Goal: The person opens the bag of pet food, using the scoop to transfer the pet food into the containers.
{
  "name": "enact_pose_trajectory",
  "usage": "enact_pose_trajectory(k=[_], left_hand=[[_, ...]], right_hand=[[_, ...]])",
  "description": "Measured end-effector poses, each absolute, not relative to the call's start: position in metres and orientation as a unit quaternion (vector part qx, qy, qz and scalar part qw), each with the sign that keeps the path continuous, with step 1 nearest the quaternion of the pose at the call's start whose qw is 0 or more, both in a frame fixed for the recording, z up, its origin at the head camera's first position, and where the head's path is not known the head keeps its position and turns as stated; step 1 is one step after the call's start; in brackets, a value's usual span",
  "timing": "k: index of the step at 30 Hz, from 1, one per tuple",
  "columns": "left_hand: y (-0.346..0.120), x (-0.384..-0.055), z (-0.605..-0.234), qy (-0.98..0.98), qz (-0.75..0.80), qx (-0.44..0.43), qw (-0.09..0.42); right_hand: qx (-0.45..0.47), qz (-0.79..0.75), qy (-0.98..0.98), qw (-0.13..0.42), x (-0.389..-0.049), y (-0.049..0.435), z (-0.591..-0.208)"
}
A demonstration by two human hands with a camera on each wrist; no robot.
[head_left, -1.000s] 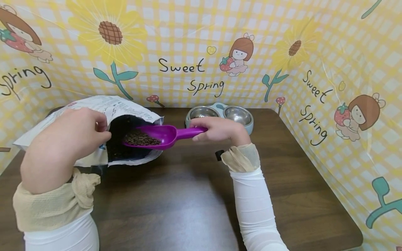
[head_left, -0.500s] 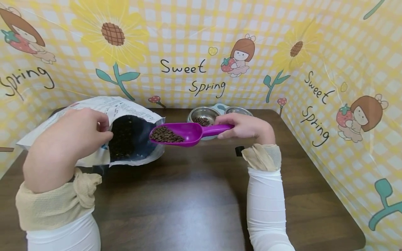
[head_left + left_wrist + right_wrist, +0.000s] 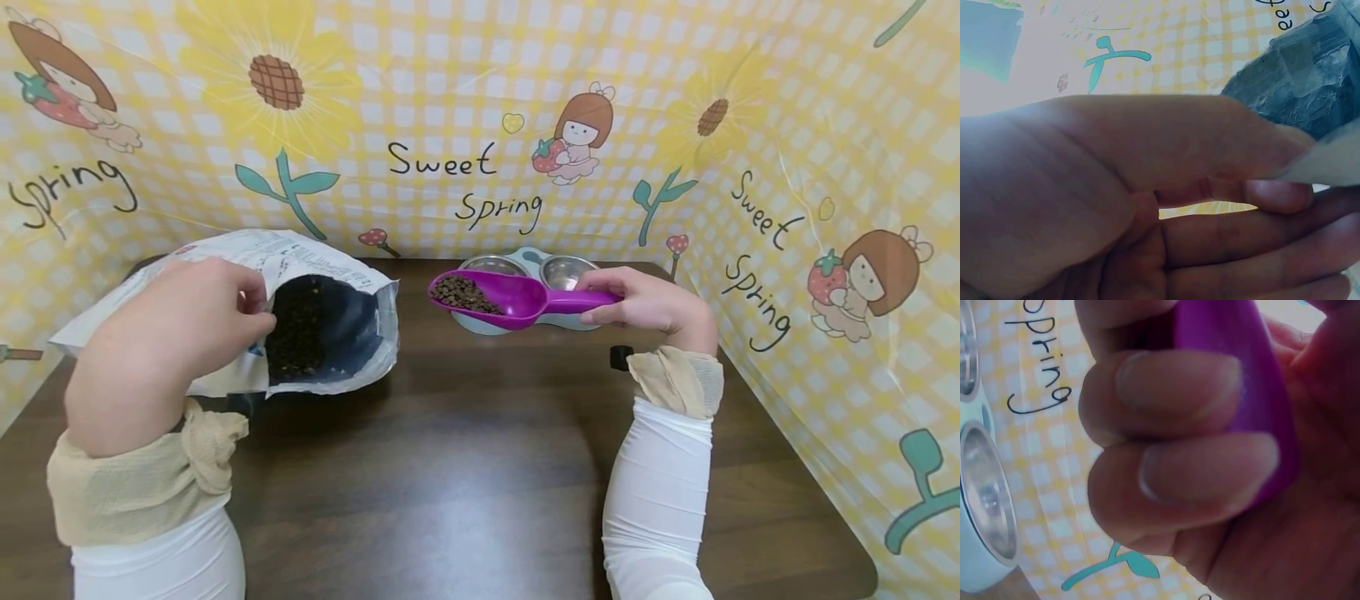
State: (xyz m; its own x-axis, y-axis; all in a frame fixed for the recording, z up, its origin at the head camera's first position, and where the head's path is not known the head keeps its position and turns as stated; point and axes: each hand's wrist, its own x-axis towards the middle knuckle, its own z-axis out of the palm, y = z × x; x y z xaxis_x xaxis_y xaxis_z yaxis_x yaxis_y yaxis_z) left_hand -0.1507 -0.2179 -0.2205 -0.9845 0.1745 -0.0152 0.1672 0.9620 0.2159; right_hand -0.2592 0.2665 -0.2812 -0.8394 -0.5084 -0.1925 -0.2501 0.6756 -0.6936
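Observation:
My right hand [image 3: 651, 307] grips the handle of a purple scoop [image 3: 528, 296], its fingers curled round it in the right wrist view. Brown kibble [image 3: 467, 293] lies heaped in the scoop's front. The scoop is held above the near part of a pale blue double bowl stand [image 3: 487, 323] and partly hides its left steel bowl. At the left, a white food bag [image 3: 225, 246] lies on its side with its mouth facing right and dark kibble inside. Thumb and finger of my left hand [image 3: 168, 342] pinch the bag's edge [image 3: 1329, 159], plain in the left wrist view.
The right steel bowl [image 3: 567, 271] of the stand is partly covered by my right hand. A brown wooden table [image 3: 435, 467] carries everything. Patterned yellow checked cloth [image 3: 450, 75] rises behind and along the right side. A small black object [image 3: 620, 357] shows beside my right wrist.
My right hand has drawn the loaded scoop out of the bag's mouth and carried it rightward to the bowl stand. My left hand has kept its hold on the bag.

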Motion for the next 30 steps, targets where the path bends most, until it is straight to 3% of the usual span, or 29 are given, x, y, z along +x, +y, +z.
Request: enact_pose_trajectory(k=[30], left_hand=[[-0.217,-0.15,-0.219,0.99,0.114,0.074,0.026]], right_hand=[[-0.136,-0.354,0.91,0.169,-0.261,0.29,-0.288]])
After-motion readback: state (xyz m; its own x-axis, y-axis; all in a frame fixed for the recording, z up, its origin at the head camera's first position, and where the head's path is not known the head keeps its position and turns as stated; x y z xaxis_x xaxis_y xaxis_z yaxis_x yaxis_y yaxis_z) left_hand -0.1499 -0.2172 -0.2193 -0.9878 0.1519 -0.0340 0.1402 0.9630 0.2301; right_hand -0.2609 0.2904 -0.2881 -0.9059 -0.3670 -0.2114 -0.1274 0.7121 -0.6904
